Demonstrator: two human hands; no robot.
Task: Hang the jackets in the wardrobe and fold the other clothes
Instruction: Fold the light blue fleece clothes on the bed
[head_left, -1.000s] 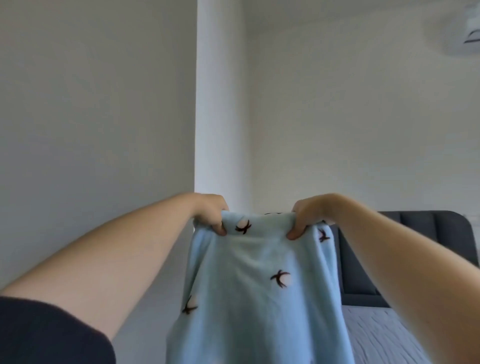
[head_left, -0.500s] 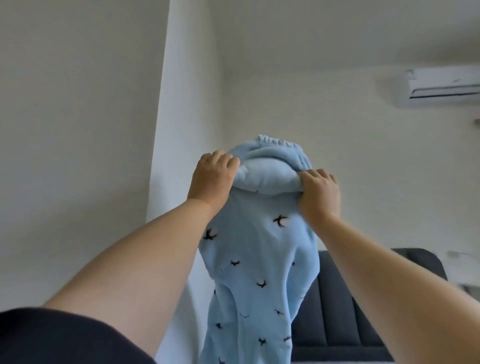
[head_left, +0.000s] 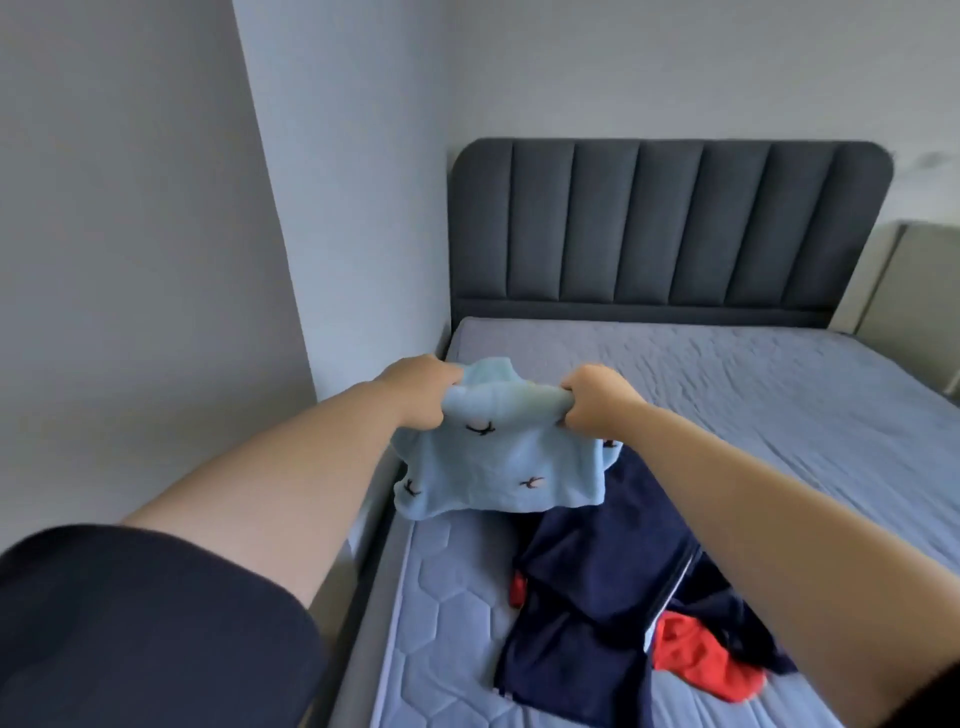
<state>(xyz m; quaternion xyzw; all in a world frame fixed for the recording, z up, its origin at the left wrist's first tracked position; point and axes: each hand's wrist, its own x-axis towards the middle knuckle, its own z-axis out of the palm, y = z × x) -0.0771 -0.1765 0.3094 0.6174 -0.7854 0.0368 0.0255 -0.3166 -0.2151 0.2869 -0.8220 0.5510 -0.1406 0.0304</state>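
A: Entry, head view. What do the hands hold?

B: Both hands are out in front, each gripping the top edge of a light blue garment (head_left: 493, 462). The left hand (head_left: 421, 387) has its fingers curled over the garment's left corner. The right hand (head_left: 597, 397) has its fingers clamped round the right corner, bunching the cloth there.

A: Position of the garment?

B: It is held up above the near left part of the bed, stretched between the two hands. The lower part hangs down; whether its bottom edge touches the mattress (head_left: 447, 613) cannot be told. The cloth carries small dark marks with pale spots.

A: Other clothes?

B: A dark navy garment (head_left: 587, 597) lies crumpled on the mattress, below and to the right of the blue one, and passes under the right forearm. Red cloth (head_left: 696, 654) shows at its right edge, and a smaller red patch shows at its left edge.

A: Surroundings?

B: A grey padded headboard (head_left: 670, 223) stands at the far end of the bed. A pale wall (head_left: 130, 260) runs along the left. A dark sleeve (head_left: 145, 634) covers the left upper arm.
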